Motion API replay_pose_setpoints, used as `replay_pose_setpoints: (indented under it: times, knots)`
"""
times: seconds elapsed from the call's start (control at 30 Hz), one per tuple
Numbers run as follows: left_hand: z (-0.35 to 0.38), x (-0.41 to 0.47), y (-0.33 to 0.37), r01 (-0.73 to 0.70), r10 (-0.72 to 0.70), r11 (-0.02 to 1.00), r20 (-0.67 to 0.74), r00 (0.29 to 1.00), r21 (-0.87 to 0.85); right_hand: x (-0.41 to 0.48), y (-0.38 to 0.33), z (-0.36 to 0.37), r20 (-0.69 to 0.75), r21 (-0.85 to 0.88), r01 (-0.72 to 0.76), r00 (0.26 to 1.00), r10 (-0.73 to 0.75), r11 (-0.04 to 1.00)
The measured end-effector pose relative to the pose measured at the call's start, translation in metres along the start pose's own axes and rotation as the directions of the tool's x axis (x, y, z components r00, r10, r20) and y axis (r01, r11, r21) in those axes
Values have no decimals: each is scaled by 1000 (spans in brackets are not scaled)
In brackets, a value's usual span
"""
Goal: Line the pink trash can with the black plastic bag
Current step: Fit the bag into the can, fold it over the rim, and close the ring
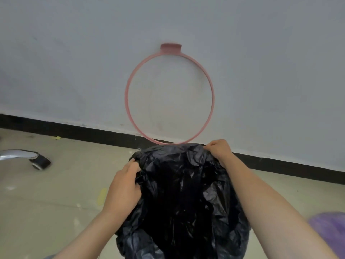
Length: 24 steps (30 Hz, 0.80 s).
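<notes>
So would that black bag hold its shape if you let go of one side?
Probably not. The black bag is crumpled and sags between the left hand and right hand, so it looks floppy. Its thin, glossy film suggests it is light and perhaps slippery.

1. The pink trash can [128, 86] shows as a thin pink ring fixed to the pale wall by a small pink bracket at its 12 o'clock point. The ring stands out from the wall, open and bare all round, and its inside shows only wall.

2. The black plastic bag [183, 193] is glossy, crinkled and loose, hanging at 6 o'clock from the ring. Its gathered top edge sits just beside the ring's lowest arc; whether they touch cannot be told. The bag's body falls toward the lower edge of the view, over the floor.
</notes>
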<state>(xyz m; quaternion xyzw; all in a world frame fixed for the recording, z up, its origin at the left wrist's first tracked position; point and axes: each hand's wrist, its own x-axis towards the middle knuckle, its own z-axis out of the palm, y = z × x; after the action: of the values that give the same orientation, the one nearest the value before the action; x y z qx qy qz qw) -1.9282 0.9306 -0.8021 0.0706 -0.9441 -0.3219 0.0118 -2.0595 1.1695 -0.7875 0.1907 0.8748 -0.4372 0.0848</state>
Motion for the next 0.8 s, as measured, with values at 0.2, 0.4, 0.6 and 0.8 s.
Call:
replay_pose_setpoints:
  times: [0.2,0.4,0.6,0.8]
  knots:
    - [4,1,-2,-3,-1,998,-72,997,-64,11,-2,5,114,-32,-55,992,58,998]
    - [2,-2,5,2,-3,1000,-68,998,-14,-17,15,-20,-103,-380,313,921,-376,871]
    - [1,-3,7,0,1,1000,-55,999,19,-52,28,-9,-25,-690,280,912,-408,668]
    - [-5,0,4,142,-119,934,89,989,-328,-39,18,-8,175,-474,240,969,-176,847]
